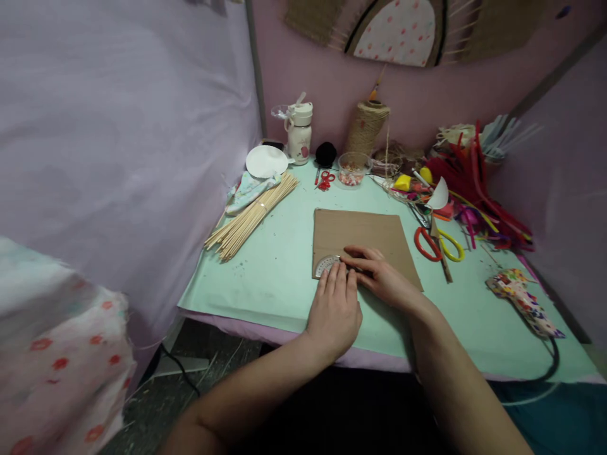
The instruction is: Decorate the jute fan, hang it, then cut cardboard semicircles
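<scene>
A brown cardboard sheet (363,234) lies flat on the table in front of me. On its near left corner rests a clear protractor (323,264) with printed markings, partly covered by my fingers. My left hand (336,309) presses on the protractor's near edge, its fingers stretched out flat. From the right, my right hand (386,278) reaches over the cardboard with fingers extended, their tips at the protractor's right side. The thumb area of my left hand is hard to make out.
A bundle of thin wooden sticks (256,218) lies left. Large scissors (439,243) with red and yellow handles lie right, near a glue gun (524,303) covered in patterned material. Behind stand a bottle (300,139), a twine spool (367,129) and a bead tub (351,170).
</scene>
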`<state>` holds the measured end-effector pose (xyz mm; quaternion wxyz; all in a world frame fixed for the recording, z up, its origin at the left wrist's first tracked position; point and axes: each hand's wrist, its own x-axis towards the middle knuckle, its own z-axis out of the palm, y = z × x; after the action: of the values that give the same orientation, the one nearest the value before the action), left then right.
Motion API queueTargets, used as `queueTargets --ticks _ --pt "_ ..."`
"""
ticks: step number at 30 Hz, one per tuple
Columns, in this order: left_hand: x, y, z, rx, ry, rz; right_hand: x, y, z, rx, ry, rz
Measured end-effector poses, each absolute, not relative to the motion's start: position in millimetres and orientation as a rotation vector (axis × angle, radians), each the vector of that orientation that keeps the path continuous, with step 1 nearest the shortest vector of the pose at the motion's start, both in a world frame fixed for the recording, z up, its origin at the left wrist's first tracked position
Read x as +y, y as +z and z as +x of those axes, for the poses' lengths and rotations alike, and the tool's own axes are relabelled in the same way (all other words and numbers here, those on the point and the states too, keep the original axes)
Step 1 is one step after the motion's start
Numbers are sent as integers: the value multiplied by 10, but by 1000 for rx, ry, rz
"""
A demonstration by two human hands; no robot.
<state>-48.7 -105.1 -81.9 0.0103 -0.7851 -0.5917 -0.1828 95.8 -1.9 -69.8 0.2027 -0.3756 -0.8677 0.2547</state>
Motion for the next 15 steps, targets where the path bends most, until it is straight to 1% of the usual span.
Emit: queueTargets --ticks 11,15 --pt "-1061 -822 -486 -1845 -559 -2424 -20 -692 961 -2445 672 -1052" --pt "-1045 -831 -486 -1839 -560 -2425 -18 -688 960 -2414 711 -1041"
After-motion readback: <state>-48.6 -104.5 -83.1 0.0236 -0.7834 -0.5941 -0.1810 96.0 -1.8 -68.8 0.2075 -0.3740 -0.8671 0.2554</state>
